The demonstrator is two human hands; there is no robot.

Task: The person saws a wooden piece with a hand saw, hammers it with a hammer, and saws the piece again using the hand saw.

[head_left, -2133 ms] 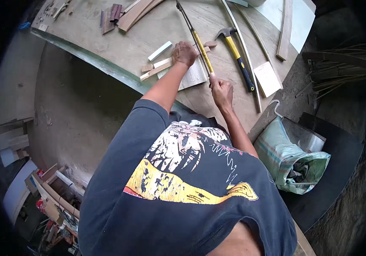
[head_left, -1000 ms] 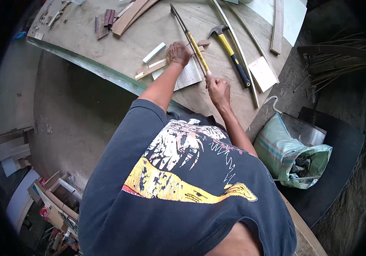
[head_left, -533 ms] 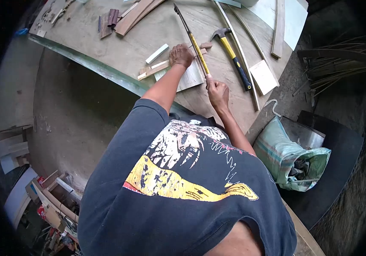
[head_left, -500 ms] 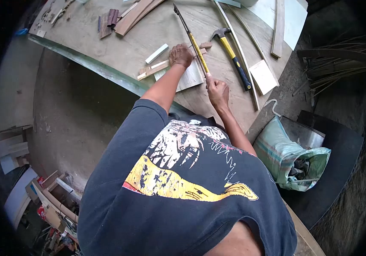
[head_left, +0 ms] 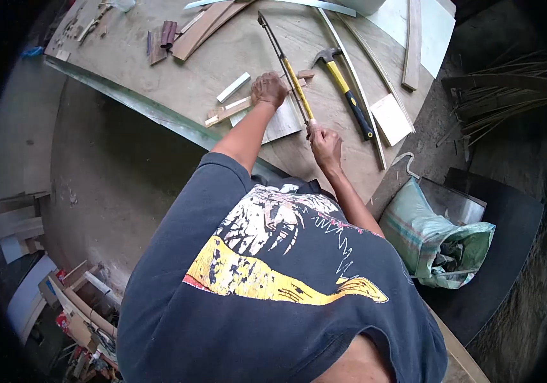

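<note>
My right hand (head_left: pixel 326 144) is closed round the handle end of a hacksaw with a yellow frame (head_left: pixel 298 88). The saw points away from me and lies across a narrow wooden strip (head_left: pixel 227 112). My left hand (head_left: pixel 269 89) presses down on that strip just left of the saw, fingers curled over it and partly hidden. Beneath the strip is a pale flat board (head_left: pixel 281 123). A short white-faced stick (head_left: pixel 233 87) lies beside my left hand. Right of the saw rests a claw hammer (head_left: pixel 348 92) with a yellow and black handle.
Long thin strips (head_left: pixel 358 86) and a pale wood block (head_left: pixel 392 120) lie on the right of the worktable (head_left: pixel 127 76). Planks (head_left: pixel 206 29) lie at the back. A woven sack (head_left: pixel 414 220) stands on the floor at right, scrap wood (head_left: pixel 82 306) at lower left.
The view has shifted slightly, so the table things appear a little lower. Both hands and the hacksaw keep nearly the same place against the strip.
</note>
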